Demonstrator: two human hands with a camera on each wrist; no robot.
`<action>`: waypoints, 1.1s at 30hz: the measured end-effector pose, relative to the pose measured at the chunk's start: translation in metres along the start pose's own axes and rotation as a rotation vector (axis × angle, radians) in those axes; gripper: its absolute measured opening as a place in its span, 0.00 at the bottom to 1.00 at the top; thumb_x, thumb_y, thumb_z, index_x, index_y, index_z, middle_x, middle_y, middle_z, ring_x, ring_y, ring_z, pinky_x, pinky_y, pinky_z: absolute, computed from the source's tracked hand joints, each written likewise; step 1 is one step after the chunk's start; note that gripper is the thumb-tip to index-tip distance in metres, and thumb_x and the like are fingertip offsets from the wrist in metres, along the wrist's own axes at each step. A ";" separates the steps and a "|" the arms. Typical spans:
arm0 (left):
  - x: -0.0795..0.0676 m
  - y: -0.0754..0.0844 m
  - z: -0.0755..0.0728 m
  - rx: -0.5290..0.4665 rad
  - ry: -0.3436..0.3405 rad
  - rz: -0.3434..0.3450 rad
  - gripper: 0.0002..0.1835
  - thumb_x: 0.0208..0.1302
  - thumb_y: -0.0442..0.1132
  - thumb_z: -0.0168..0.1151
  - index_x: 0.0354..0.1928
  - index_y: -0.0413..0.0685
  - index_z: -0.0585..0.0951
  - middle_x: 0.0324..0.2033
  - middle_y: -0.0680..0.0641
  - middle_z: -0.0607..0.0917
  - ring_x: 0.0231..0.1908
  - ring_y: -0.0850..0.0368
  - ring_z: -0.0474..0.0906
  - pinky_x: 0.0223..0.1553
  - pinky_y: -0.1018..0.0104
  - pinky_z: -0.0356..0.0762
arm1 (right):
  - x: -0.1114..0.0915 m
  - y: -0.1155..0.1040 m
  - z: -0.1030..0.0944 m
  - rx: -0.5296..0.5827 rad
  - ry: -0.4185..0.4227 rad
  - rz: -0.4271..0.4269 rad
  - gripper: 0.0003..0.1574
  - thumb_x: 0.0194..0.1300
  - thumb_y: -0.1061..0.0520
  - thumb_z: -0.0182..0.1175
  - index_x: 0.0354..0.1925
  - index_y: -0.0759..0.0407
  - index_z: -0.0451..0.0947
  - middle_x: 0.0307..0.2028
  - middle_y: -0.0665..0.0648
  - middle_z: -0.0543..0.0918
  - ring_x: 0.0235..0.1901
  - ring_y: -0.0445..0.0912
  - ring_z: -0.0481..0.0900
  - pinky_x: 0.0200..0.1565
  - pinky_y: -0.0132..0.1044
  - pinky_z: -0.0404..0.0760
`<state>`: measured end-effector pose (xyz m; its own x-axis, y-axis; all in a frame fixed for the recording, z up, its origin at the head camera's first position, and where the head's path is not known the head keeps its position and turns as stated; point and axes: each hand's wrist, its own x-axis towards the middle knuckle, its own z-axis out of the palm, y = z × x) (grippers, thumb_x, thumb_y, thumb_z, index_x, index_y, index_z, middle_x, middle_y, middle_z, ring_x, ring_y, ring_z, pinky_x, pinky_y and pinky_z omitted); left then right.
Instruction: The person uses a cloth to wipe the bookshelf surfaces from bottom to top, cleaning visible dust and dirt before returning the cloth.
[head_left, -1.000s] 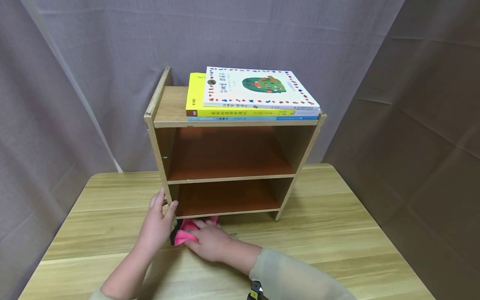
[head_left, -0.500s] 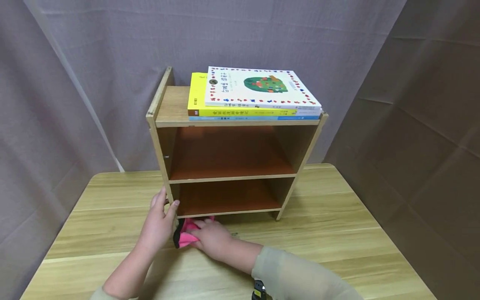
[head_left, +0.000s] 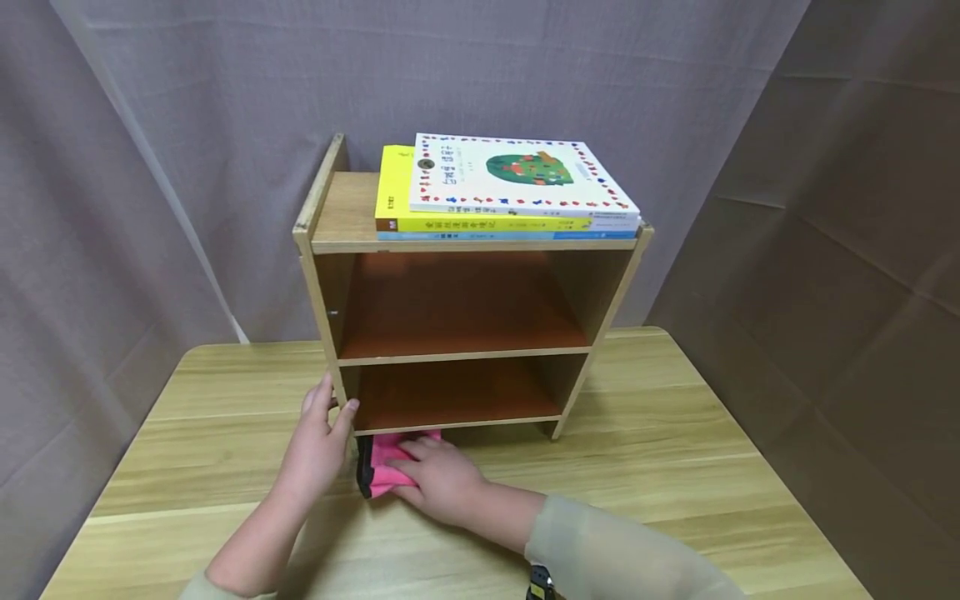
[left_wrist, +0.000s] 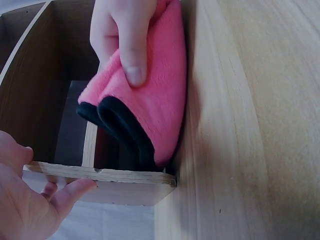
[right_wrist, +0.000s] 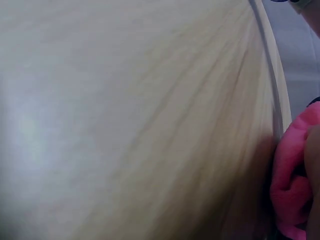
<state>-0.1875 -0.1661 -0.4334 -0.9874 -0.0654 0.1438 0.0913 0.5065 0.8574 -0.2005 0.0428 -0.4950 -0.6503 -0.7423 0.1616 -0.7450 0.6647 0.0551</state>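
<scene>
A small wooden bookshelf (head_left: 457, 354) stands on the table. My left hand (head_left: 311, 454) grips the lower front edge of its left side panel (left_wrist: 100, 175), with the thumb and fingers on either side of the board in the left wrist view. My right hand (head_left: 442, 481) holds a pink cloth (head_left: 386, 467) with black edging, folded over itself, at the gap under the lowest shelf. In the left wrist view, the cloth (left_wrist: 160, 105) lies against the shelf's bottom front, close to the left panel. Part of the cloth is hidden under the shelf. The right wrist view catches just the cloth's edge (right_wrist: 290, 185).
Several books (head_left: 517, 179), a white one uppermost, lie stacked on the bookshelf's top. The two compartments below hold nothing visible. Grey curtains (head_left: 187, 167) hang behind and at the sides of the wooden table (head_left: 637, 500).
My right hand has slid a little to the right along the bottom of the shelf, taking the pink cloth with it. The left hand has stayed on the side panel.
</scene>
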 end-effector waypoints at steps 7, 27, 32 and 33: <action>0.000 0.002 -0.001 -0.003 -0.009 -0.013 0.36 0.78 0.50 0.47 0.80 0.56 0.44 0.74 0.40 0.54 0.68 0.38 0.61 0.64 0.39 0.64 | -0.017 0.008 -0.006 0.026 -0.004 0.044 0.29 0.75 0.33 0.45 0.64 0.40 0.77 0.64 0.56 0.75 0.64 0.53 0.72 0.65 0.48 0.69; 0.000 0.003 -0.002 -0.015 -0.032 -0.033 0.38 0.78 0.50 0.47 0.80 0.55 0.42 0.75 0.41 0.53 0.69 0.38 0.59 0.63 0.38 0.65 | -0.077 0.034 -0.020 0.115 0.077 0.103 0.33 0.75 0.34 0.45 0.62 0.51 0.79 0.65 0.56 0.75 0.65 0.53 0.71 0.66 0.48 0.68; -0.001 0.005 -0.003 -0.014 -0.043 -0.045 0.38 0.78 0.49 0.47 0.79 0.53 0.41 0.75 0.41 0.52 0.70 0.39 0.58 0.64 0.39 0.64 | -0.095 0.039 -0.021 0.152 0.114 0.136 0.32 0.75 0.34 0.45 0.61 0.49 0.80 0.64 0.56 0.75 0.63 0.53 0.73 0.62 0.49 0.73; -0.001 0.006 -0.003 -0.013 -0.042 -0.046 0.38 0.78 0.50 0.47 0.79 0.53 0.41 0.75 0.41 0.52 0.70 0.39 0.58 0.64 0.39 0.64 | -0.099 0.039 -0.021 0.156 0.119 0.142 0.31 0.75 0.34 0.46 0.61 0.49 0.80 0.64 0.56 0.75 0.63 0.53 0.73 0.62 0.49 0.73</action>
<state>-0.1851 -0.1661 -0.4272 -0.9952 -0.0517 0.0837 0.0475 0.4930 0.8688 -0.1624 0.1444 -0.4884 -0.7352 -0.6209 0.2719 -0.6671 0.7339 -0.1280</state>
